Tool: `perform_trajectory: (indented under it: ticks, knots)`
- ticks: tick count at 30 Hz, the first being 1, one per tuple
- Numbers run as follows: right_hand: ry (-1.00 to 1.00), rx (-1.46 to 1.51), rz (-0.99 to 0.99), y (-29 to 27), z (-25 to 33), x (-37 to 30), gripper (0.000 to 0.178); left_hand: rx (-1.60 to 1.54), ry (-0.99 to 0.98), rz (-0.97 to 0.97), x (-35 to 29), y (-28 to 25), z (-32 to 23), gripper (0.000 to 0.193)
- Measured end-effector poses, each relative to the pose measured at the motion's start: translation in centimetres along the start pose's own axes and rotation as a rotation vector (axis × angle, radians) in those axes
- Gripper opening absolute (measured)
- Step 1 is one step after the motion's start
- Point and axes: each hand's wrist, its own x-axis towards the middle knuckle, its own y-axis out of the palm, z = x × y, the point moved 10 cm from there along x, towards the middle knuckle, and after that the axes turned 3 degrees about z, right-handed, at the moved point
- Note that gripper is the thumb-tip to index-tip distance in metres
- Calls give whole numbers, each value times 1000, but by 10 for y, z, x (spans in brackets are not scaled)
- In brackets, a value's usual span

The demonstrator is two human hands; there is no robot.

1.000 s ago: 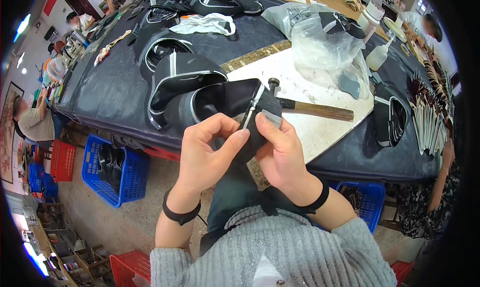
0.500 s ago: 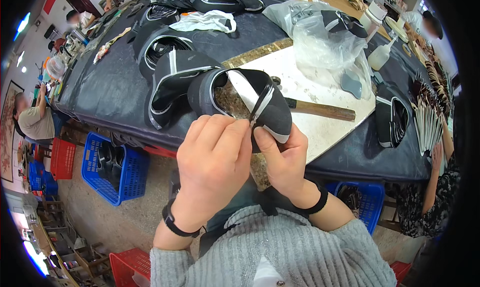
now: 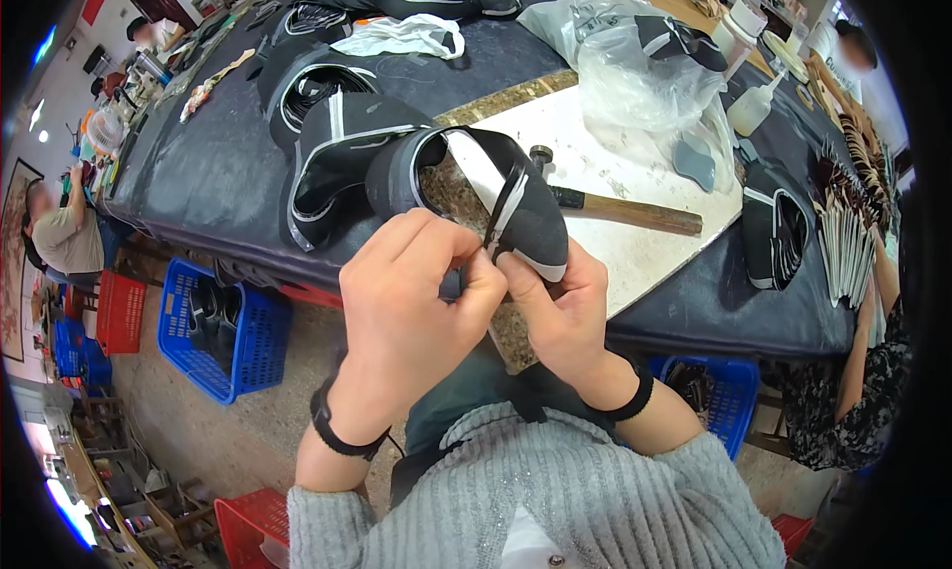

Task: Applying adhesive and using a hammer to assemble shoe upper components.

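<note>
Between my hands, at the table's near edge, is a black shoe upper (image 3: 535, 227) with pale grey strips along its edges. My right hand (image 3: 563, 306) is closed on its lower part, thumb on top near the pale band. The thumb and forefinger of my left hand (image 3: 412, 291) pinch at the upper's edge, beside my right thumb; what exactly lies between those fingertips is too small to see. More nested black shoe uppers (image 3: 347, 158) lie just left and behind. A hammer (image 3: 635, 212) with a wooden handle rests on a white board (image 3: 659, 267) beyond my right hand.
Clear plastic bags (image 3: 635, 83) and a squeeze bottle (image 3: 754, 108) are at the back right of the dark-covered table (image 3: 208, 192). Folded uppers (image 3: 773, 227) lie right. Blue baskets (image 3: 263, 341) stand on the floor. A co-worker's arm (image 3: 858, 361) reaches in at far right.
My left hand has turned and shifted slightly left, its thumb now showing in the pinch. The shoe upper has tilted a little, uncovering more of the hammer's head. My right hand keeps its grip.
</note>
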Motion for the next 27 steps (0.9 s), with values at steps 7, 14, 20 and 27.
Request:
perform_trajectory:
  ticks: [7,14,20,27]
  knots:
    - [53,266,-94,2,-18,-4,17,116,173,-292,-9,-4,-16,14]
    - [287,89,81,-5,-19,-22,13,-464,-384,-53,-22,11,56,4]
    - [-314,-407,349,6,81,-2,32,-367,-178,434,-23,-14,11,6]
    - [463,-244,990,53,32,-69,23,-396,-57,625,-56,-22,-28,20]
